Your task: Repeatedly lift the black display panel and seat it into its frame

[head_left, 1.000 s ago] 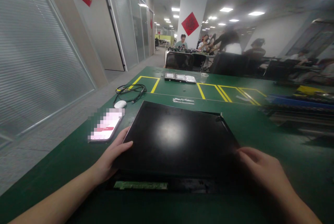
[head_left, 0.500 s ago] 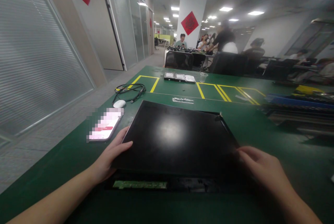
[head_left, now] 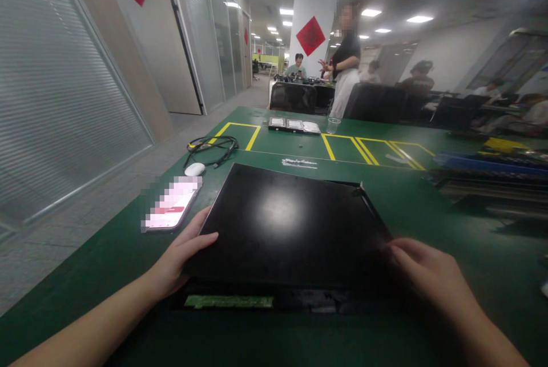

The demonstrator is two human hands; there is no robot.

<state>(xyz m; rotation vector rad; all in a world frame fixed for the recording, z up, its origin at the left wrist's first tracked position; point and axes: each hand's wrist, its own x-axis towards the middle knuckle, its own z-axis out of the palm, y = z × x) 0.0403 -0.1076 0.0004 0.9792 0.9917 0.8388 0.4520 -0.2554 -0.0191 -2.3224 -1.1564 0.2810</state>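
Note:
A dark, glossy LCD screen panel (head_left: pixel 274 224) lies tilted over a black frame (head_left: pixel 368 207) on the table. Its surface reflects a ceiling light. Along the near side a green circuit board strip (head_left: pixel 229 302) shows. My left hand (head_left: pixel 188 250) grips the panel's left edge, thumb on top and fingers underneath, partly hidden. At the right edge my right hand (head_left: pixel 422 261) is closed, thumb and fingers pinching the rim; whether it holds the panel, the frame or both is hard to see in the dark blur.
To the left lie a lit phone (head_left: pixel 171 207), a white mouse (head_left: pixel 195 169) and a coiled black cable (head_left: pixel 214 150). Farther back on the green table (head_left: pixel 265 147) are several hard drives (head_left: pixel 294 125) and a plastic cup (head_left: pixel 333 125). Stacked parts (head_left: pixel 492 170) sit at right. People are beyond.
My hands and the screen panel stay almost still. In the background, a standing person has straightened up and turned, hands raised in front.

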